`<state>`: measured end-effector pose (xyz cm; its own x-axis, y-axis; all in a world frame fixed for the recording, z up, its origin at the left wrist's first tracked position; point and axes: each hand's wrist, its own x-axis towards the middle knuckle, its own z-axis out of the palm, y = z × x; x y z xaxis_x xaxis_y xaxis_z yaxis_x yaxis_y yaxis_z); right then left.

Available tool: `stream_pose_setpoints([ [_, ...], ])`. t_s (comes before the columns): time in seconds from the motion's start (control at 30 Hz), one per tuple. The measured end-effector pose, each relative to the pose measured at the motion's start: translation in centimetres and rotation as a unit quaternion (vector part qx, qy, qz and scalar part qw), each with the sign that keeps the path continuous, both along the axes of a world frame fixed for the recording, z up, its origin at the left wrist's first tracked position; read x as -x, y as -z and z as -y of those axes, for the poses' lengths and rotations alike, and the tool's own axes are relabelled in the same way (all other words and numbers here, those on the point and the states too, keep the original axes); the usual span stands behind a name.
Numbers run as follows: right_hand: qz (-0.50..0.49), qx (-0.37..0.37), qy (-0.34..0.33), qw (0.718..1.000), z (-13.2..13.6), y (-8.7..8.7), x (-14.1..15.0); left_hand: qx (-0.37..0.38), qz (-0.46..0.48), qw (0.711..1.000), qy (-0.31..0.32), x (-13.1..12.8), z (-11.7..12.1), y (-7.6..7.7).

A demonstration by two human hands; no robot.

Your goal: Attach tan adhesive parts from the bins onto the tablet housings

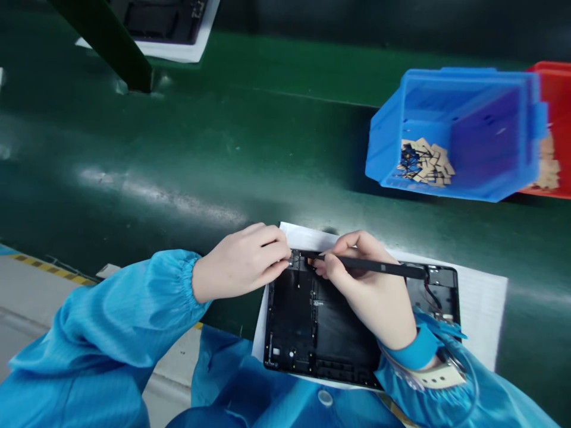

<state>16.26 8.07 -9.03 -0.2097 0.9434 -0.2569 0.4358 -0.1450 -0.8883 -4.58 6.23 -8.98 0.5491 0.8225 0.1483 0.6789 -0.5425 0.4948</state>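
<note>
A black tablet housing (285,321) lies with its inner side up on white sheets, close to my body. My right hand (375,291) is closed around black tweezers (379,266), which lie almost level across the housing's upper part, tips pointing left. At the upper left corner of the housing is my left hand (250,258), its fingers pinched together at the edge. Whatever is between those fingertips is hidden. Near the housing's upper right corner, a thin red and black wire (432,295) shows beside my right wrist.
A blue bin (491,172) holding small tan and black pieces (426,161) stands at the right, beside a red bin (555,89). A green post (111,47) rises from the green table (250,148). Another dark housing (160,24) lies on white sheets at the far left.
</note>
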Motion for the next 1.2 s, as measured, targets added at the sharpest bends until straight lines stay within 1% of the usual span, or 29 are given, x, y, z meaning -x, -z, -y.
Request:
stream_pose_setpoints([
  [0.17, 0.022, -0.017, -0.031, 0.999, -0.1, -0.3, 0.0, -0.049, -0.057, 0.997, 0.009, -0.1, 0.3, 0.0],
  [0.33, 0.038, -0.039, -0.047, 0.997, -0.2, -0.4, 0.0, -0.093, -0.119, 0.988, 0.027, -0.2, 0.8, 0.1],
  [0.47, 0.022, -0.051, -0.056, 0.997, -0.1, -0.1, -0.6, -0.115, -0.168, 0.979, 0.020, -0.6, 1.4, 0.0],
  [0.57, 0.001, -0.050, -0.046, 0.998, -0.1, 0.0, -1.2, -0.131, -0.172, 0.976, 0.015, -0.9, 1.6, -0.2],
  [0.73, -0.023, -0.035, -0.036, 0.999, -0.2, 0.2, -1.7, -0.120, -0.158, 0.980, 0.018, -0.8, 1.2, -0.4],
  [1.0, 0.017, -0.051, -0.021, 0.998, 0.1, 0.4, -1.6, -0.094, -0.100, 0.989, 0.050, -0.7, 0.7, 0.4],
  [1.2, 0.015, -0.047, -0.025, 0.998, 0.1, 0.3, -1.7, -0.049, -0.111, 0.991, 0.051, -0.7, 0.7, 0.4],
])
